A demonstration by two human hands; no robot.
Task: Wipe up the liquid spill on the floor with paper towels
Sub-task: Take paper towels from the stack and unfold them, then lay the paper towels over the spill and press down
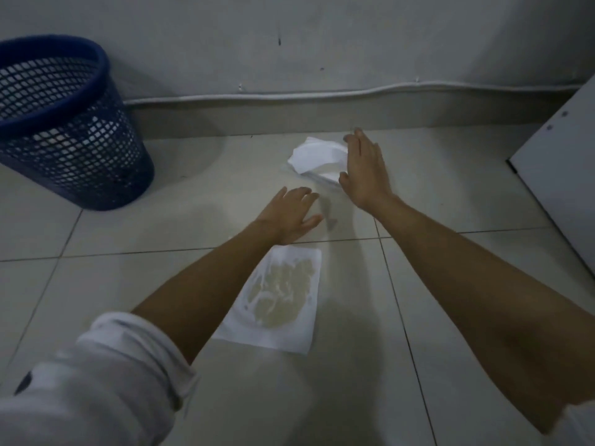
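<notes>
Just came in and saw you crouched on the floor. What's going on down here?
A person is mopping a spill off the tiled floor. A flat white paper towel with a yellowish soaked patch lies near the left forearm. The open right hand reaches a crumpled white paper towel; the left hand is empty. A blue mesh wastebasket stands nearby.

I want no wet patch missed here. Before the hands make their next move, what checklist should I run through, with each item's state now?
1. Flat white paper towel soaking the spill: ok, stained yellowish-brown.
2. Crumpled white paper towel within reach: ok, beside the right hand.
3. Right hand gripping it: not ok, open.
4. Left hand free: ok, open.
5. Blue mesh plastic wastebasket nearby: ok, upright, left.
6. Pale tiled floor dry elsewhere: cannot tell.
</notes>
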